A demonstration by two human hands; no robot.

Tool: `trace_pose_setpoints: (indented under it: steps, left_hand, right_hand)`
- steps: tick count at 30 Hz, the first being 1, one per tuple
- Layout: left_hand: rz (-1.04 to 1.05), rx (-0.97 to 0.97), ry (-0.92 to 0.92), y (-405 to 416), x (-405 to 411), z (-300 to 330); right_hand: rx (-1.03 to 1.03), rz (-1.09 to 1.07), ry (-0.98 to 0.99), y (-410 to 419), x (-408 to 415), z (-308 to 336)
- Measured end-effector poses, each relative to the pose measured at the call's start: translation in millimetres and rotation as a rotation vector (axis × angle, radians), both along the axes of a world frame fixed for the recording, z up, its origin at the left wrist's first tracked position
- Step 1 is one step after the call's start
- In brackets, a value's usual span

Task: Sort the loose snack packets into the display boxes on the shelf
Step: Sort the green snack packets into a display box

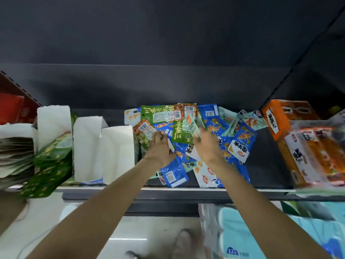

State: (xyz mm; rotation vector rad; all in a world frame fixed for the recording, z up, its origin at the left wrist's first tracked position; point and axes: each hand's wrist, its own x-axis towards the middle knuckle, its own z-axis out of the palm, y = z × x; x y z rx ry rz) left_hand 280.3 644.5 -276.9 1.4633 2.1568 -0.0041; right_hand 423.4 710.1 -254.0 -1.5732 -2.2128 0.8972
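A dark shop shelf (186,189) is seen from above, with a pale floor below it. Nearest, wrapped tissue packs (242,232) are stacked under the shelf at the right. On the shelf board, a loose heap of snack packets (240,144), mostly blue with some green, is spread across the middle. The left hand (158,146) is laid on the heap's left part, fingers bent into the packets; whether anything is gripped cannot be told. A green packet (182,132) is touched by the right hand (207,144), whose fingers are curled at its edge. White display boxes (117,152) are stood just left of the heap, one holding green packs (52,157). Orange cartons (291,131) are placed at the right. Farthest, the shelf's dark back panel (168,43) is seen.
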Motion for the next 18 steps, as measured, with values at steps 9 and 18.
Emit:
trace_pose_setpoints:
  steps: [9, 18]
  left_hand:
    - [0.244, 0.505, -0.52, -6, -3, 59]
    - [0.3, 0.876, -0.485, -82, -68, 108]
  right_hand:
    - [-0.359, -0.017, 0.667, -7, -5, 39]
    - [-0.283, 0.127, 0.635, -69, -72, 68]
